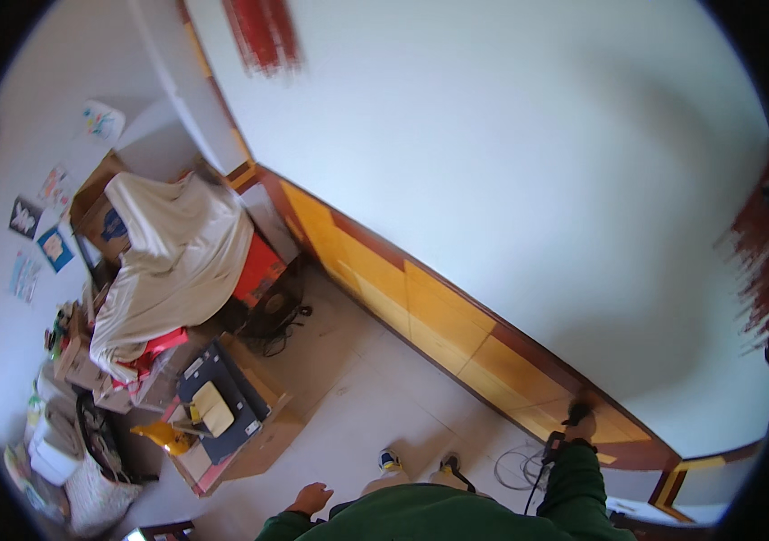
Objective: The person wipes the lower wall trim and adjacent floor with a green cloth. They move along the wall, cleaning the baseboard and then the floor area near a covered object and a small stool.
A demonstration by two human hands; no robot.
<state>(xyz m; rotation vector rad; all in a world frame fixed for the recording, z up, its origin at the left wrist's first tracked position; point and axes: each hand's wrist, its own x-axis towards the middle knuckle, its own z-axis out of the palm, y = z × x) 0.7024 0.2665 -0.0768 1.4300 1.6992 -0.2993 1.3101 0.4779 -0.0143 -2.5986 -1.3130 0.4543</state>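
Observation:
My right hand (584,426) is low at the right, in front of the wall's yellow and brown lower band. It grips a small dark thing (580,408), too blurred to name. A black device (553,446) with a cord sits at that wrist. My left hand (312,498) hangs at the lower middle beside my body, with nothing visible in it; its fingers look partly curled. Ahead stands a pale wall (493,169) with a streaky red patch (264,37) at the top and another red patch (756,257) at the far right.
At the left, a cream cloth (175,250) drapes over boxes. Nearer is an open cardboard box (269,439) with dark folders (222,399) and a yellow object. Bags (100,497) stand farther left. A coiled grey cable (516,470) lies on the tiled floor near my feet.

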